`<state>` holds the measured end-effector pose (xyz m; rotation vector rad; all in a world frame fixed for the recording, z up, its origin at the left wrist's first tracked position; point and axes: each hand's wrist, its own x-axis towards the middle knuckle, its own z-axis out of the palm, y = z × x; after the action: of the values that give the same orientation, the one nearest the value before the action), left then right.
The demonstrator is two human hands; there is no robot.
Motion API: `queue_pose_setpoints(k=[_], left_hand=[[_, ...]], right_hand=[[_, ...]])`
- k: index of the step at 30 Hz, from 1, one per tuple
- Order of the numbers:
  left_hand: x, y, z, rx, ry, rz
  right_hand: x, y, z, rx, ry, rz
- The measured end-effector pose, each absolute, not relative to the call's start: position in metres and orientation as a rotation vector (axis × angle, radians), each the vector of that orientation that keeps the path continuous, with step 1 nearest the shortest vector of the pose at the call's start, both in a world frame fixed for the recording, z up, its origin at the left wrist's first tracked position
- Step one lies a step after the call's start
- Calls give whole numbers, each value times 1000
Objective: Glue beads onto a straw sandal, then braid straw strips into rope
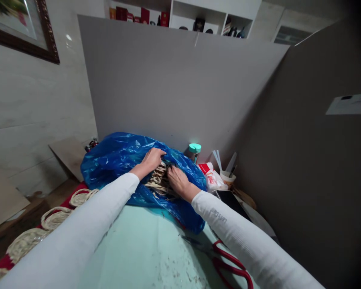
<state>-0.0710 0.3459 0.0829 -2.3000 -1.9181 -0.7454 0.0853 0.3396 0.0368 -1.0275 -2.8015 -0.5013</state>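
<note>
Reaching into one bag (120, 156), left hand (152, 159) and right hand (179, 182) curl fingers by straw (158, 180); whether either grips, I cannot tell. Right of the fingers, nearer the wearer, lies one pair of scissors (218, 261).

Grey partition (180, 88): upright beyond left hand (152, 159)
White shelving (219, 7): high beyond right hand (179, 182)
Marbled wall (24, 96): left of left hand
Dark panel (295, 144): right of right hand
</note>
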Motion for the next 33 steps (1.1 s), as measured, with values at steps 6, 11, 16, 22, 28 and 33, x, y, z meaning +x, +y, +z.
queue_pose_setpoints(k=[6,11,16,22,28,33], left_hand=[[-72,343,81,-2329,-1941,-840],[-74,332,84,-2361,-1952,-904],[-82,323,85,-2376,-2037,-931],[-87,321,84,-2398,-2115,-966],[-90,321,80,-2386,-2159,-1003],[-89,319,81,-2368,-2164,-1034]], right_hand=[[77,339,47,-1250,-2658,-208],[70,333,48,-1267,-2622,-12],[73,320,44,-1286,-2576,84],[68,319,37,-1362,-2425,283],[66,322,38,-1276,-2313,546],[64,325,30,-1207,-2237,647]])
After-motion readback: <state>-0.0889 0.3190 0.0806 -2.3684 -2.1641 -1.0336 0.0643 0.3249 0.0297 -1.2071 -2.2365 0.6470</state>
